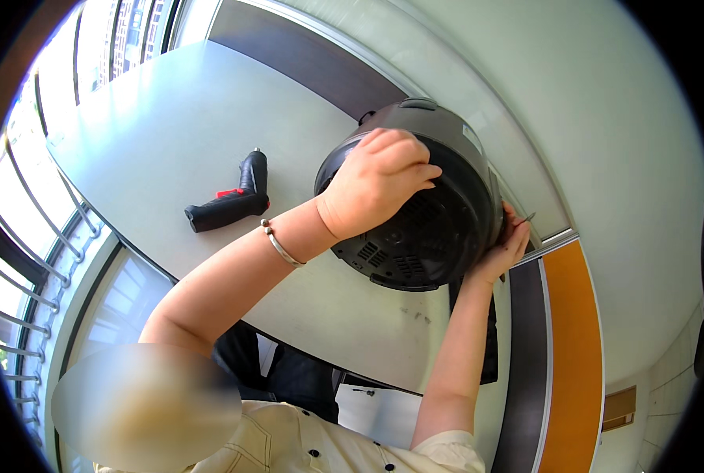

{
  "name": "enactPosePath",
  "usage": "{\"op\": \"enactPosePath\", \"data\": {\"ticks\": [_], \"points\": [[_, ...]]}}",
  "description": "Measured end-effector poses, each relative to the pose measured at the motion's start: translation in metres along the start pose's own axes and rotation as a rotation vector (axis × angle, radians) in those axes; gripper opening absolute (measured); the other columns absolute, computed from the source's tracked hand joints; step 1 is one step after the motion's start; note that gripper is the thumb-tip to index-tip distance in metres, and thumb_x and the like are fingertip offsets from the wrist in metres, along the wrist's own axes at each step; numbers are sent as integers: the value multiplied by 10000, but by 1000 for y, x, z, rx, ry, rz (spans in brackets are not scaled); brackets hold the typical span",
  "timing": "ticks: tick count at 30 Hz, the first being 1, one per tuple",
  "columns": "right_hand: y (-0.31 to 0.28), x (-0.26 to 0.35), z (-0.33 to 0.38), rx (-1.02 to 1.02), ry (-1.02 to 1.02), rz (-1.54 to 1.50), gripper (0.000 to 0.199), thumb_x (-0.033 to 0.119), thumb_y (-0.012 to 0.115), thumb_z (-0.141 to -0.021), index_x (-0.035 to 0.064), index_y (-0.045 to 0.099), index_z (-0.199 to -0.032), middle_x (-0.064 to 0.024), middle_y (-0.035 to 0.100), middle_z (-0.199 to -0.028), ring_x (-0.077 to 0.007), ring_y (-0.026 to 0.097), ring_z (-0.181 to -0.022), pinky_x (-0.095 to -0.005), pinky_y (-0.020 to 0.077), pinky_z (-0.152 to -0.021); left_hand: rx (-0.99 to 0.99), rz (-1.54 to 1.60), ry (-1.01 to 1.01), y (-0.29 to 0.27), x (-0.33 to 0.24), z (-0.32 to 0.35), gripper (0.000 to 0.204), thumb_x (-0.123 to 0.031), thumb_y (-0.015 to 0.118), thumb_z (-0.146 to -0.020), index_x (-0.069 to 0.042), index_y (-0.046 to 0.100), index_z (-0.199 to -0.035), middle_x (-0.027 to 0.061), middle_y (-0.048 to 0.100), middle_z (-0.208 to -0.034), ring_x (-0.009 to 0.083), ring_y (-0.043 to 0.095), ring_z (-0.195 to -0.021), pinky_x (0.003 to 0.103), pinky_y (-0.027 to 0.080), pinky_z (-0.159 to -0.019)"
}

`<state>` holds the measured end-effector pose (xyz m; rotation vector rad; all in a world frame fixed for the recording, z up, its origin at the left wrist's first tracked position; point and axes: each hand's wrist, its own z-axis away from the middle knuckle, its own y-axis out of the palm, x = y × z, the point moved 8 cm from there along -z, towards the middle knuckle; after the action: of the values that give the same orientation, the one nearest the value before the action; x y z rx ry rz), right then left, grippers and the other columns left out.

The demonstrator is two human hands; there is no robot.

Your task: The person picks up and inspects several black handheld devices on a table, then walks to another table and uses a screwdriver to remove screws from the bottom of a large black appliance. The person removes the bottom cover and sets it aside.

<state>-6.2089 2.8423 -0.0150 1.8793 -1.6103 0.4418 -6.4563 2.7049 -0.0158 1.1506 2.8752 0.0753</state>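
Observation:
A dark round appliance, which looks like a rice cooker (pixel 438 225), is tipped so that its black vented underside faces me. My left hand (pixel 379 185) is over that underside, its fingers curled together in a pinch; anything between the fingertips is hidden. My right hand (pixel 509 246) is at the cooker's right side, fingers bent, with a thin dark pointed piece (pixel 531 217) sticking out past them. Part of this hand is behind the cooker's edge. On the table to the left lies a black cordless screwdriver (pixel 237 197) with a red switch, untouched by either hand.
The pale table (pixel 163 118) has a curved left edge near a barred window (pixel 33 213). A grey and orange panel (pixel 574 347) stands at the right. Small dark marks (pixel 416 317) show on the tabletop below the cooker. A dark flat item (pixel 490 339) lies beside my right forearm.

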Motion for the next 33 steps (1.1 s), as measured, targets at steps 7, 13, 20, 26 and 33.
{"op": "enactPosePath", "data": {"ticks": [7,13,20,26,33], "points": [[-11,-9,3,-22,69,-43,320,327,381,-974,46,515,-904,-154,606,-1045,-226,559,-980,-356,423,-925,-11,46,-385,-9,36,16,291,-174,755,-659,-172,701,-945,52,531,-1016,260,475,-995,362,419,-858],[-12,-9,4,0,61,-71,271,284,405,-974,37,495,-909,-190,594,-1073,-233,552,-994,-365,422,-931,141,81,-638,1,61,43,731,-420,738,-709,-137,445,-1315,176,429,-1284,367,380,-1207,421,376,-976],[-7,9,5,6,29,91,268,219,454,-960,-22,565,-997,-189,601,-1093,-228,555,-1040,-354,427,-940,308,105,-747,8,61,47,805,-482,707,-713,-74,396,-1333,196,420,-1309,351,399,-1217,413,352,-1004],[-7,68,33,-214,-158,409,280,124,502,-929,-57,573,-1130,-136,658,-888,-178,622,-857,-314,484,-823,276,69,-755,2,59,44,760,-459,719,-706,-46,436,-1277,182,483,-1236,337,482,-1136,395,403,-951],[12,75,80,52,103,273,198,125,499,-924,-42,539,-1023,-125,659,-731,-194,655,-702,-228,462,-549,324,59,-826,6,56,46,767,-477,720,-700,-67,436,-1282,182,475,-1240,318,481,-1143,394,404,-951]]}}
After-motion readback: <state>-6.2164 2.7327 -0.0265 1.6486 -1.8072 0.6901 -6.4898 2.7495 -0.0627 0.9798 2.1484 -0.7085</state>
